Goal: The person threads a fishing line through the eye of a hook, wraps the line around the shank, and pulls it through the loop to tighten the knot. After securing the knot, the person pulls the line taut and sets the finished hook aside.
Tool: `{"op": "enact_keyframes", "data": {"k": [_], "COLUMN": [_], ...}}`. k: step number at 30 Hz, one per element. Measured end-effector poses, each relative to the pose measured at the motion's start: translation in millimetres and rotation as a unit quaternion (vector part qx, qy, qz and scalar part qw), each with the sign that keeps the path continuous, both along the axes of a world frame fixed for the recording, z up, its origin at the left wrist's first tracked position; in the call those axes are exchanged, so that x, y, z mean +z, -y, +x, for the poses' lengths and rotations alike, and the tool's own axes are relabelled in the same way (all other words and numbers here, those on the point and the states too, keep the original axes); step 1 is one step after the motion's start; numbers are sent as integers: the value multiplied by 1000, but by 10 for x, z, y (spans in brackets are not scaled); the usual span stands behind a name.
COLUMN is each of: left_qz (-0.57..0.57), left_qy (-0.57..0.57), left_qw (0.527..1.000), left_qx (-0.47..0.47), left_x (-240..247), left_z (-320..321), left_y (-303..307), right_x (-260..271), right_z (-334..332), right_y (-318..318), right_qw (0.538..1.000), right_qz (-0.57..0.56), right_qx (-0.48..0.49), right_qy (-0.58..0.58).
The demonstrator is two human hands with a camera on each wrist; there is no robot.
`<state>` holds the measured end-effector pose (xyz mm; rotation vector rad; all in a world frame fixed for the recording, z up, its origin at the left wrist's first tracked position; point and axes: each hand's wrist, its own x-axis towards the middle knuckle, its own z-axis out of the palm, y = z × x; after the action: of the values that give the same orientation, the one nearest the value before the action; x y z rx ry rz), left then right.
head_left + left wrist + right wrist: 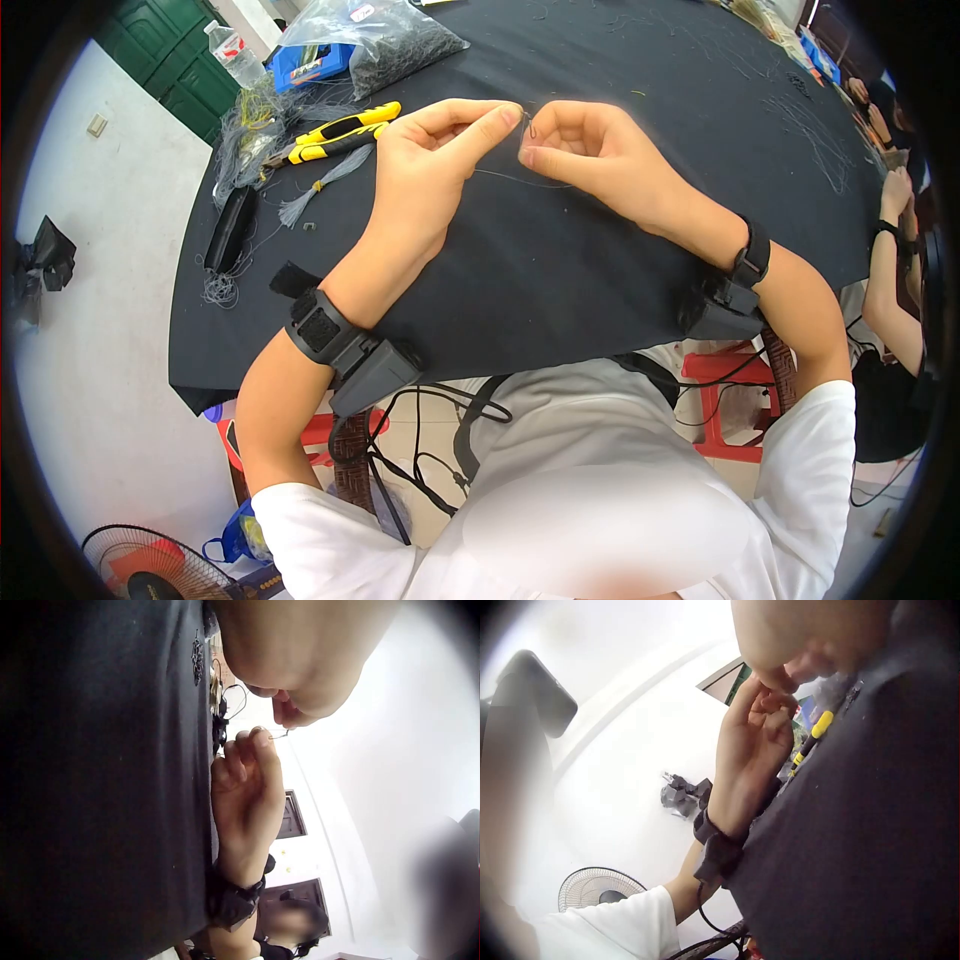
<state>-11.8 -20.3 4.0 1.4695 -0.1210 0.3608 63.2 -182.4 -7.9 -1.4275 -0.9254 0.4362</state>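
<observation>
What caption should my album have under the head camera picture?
Left hand and right hand hold a tiny hook-like piece and thin line above a black tablecloth, near yellow-and-black pliers.

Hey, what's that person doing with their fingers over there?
They're working on something tiny with their bare hands, above a table with a black cloth. The left hand pinches a small, thin, hook-like piece between thumb and finger. The right hand is curled right beside it and seems to pinch a thin line, though that's too small to be sure. The yellow-and-black pliers lie on the table, not in either hand.
</observation>
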Motion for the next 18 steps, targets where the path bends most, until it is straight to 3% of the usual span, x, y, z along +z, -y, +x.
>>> {"op": "enact_keyframes", "data": {"k": [9,18], "left_qz": [2,105], "left_qy": [2,26], "left_qw": [1000,994], "left_qx": [16,-23], "left_x": [-12,-39], "left_z": [4,1], "left_y": [5,22], "right_x": [133,261], "right_z": [-154,5], "right_y": [34,51], "right_qw": [988,958], "right_qz": [8,70], "right_qx": [-39,-118], "right_qy": [152,251]}}
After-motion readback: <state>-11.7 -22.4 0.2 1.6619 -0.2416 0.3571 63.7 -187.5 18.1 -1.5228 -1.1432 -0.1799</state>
